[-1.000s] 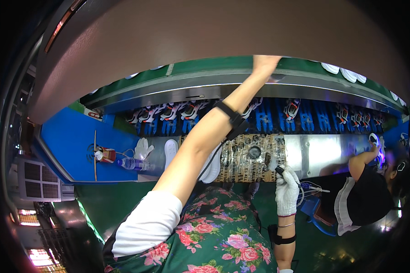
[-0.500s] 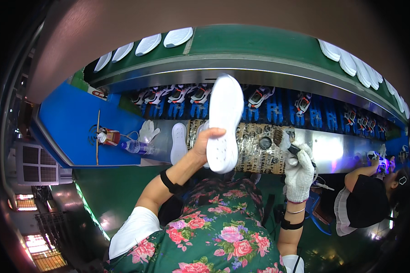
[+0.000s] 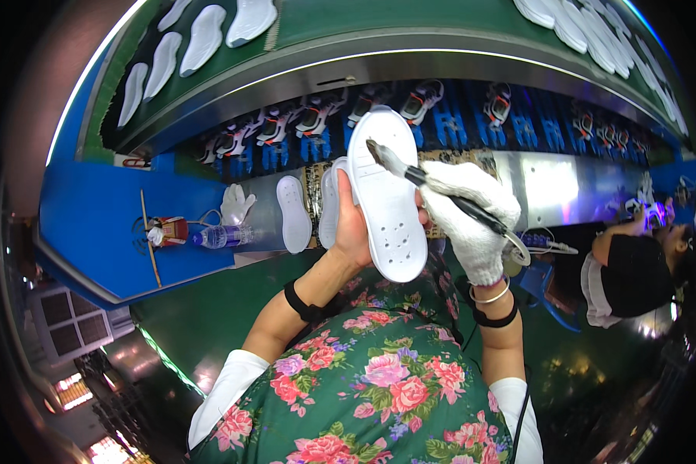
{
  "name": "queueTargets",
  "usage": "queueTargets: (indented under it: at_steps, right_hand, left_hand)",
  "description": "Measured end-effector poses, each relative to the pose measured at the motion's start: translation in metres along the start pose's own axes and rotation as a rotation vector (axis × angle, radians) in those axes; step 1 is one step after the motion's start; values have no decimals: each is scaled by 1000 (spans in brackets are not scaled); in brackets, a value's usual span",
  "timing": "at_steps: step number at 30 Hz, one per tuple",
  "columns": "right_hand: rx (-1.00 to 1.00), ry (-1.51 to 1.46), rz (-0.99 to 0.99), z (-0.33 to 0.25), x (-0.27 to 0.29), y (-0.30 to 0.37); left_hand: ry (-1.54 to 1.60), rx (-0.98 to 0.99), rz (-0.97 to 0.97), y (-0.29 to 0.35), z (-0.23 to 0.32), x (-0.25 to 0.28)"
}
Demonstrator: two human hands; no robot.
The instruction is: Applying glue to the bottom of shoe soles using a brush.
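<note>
My left hand (image 3: 349,232), bare, grips a white shoe sole (image 3: 398,205) from beneath and along its left edge. The sole stands upright in front of my apron, its side with small holes near the heel facing me. In my right hand (image 3: 475,213), which wears a white knitted glove, is a brush (image 3: 394,161) with a dark handle and a tube trailing from it. Its bristles lie on or just over the upper part of the sole. To the left, another white sole (image 3: 294,215) lies on the metal bench, and one more (image 3: 329,205) is partly hidden behind my left hand.
A green conveyor belt (image 3: 394,19) carries white soles at both ends. Under it sits a row of shoe uppers (image 3: 317,112) on blue racks. At left are a bottle (image 3: 223,236), a spare glove (image 3: 237,205) and a blue table (image 3: 85,232). A co-worker (image 3: 634,267) sits at right.
My right hand has lifted the brush from the bench and brought it left onto the sole. The sole has turned so its holed inner side faces me more, and my view has shifted.
</note>
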State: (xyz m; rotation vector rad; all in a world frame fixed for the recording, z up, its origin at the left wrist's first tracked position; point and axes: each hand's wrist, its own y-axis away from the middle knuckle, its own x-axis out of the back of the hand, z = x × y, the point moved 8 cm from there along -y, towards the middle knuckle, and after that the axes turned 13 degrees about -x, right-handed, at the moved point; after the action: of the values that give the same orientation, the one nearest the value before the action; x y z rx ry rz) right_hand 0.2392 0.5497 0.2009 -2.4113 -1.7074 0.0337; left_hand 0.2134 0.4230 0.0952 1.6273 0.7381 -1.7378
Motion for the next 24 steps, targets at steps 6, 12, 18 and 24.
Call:
queueTargets:
  at_steps: [6,12,18,24]
  right_hand:
    - [432,339,75,-26,0,-2]
    - [484,490,-17,-30,-21,27]
    - [337,225,16,-13,3,16]
    - [464,311,-130,-14,-20,30]
  left_hand:
    - [-348,-124,92,-6,-12,5]
    - [-563,-106,99,-4,-20,16]
    - [-286,-156,53,-9,-13,27]
    - [-687,-184,316,-1,3,44]
